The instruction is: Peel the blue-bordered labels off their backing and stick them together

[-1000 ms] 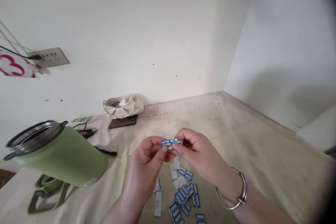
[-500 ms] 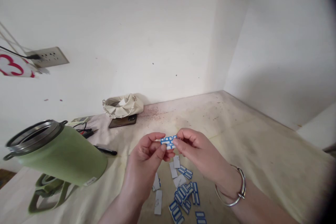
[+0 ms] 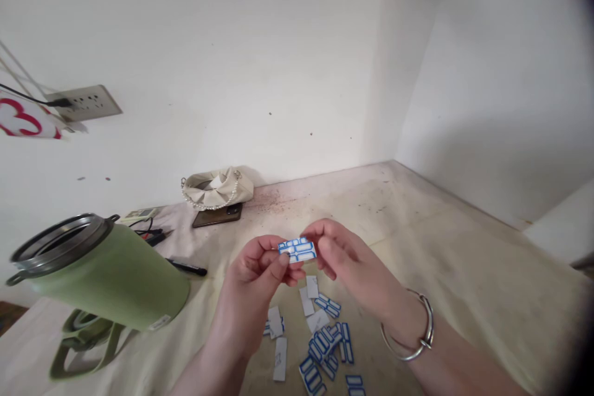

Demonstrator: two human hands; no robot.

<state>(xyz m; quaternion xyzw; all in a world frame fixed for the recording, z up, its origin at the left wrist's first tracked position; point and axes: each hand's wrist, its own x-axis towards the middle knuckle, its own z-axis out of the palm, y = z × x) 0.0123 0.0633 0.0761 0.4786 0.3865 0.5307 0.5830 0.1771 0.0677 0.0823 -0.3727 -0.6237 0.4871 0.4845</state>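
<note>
Between the thumb and fingers of my left hand (image 3: 250,275) is a small sheet of blue-bordered label stickers (image 3: 305,251), raised above the table with its printed side up. My right hand (image 3: 355,266) is at the sheet's right end, fingers loosely bent and thumb off the sheet. Its index fingertip is by the upper right corner; whether it touches is unclear. Under the hands lies a loose pile of similar blue-bordered label pieces (image 3: 325,343), several overlapping. White blank-looking pieces (image 3: 279,359) lie among and beside them, some with faint marks.
A large green tumbler (image 3: 120,272) without its lid stands at left, a green handled lid (image 3: 86,346) beside it. A black pen (image 3: 186,267), a phone (image 3: 218,215) and a cream handbag (image 3: 218,189) lie farther back. White walls (image 3: 288,62) meet at the table's far corner.
My right thumb has come off the sheet, and the right hand has opened slightly. The sheet has shifted a little left and tilted, showing more of its right end.
</note>
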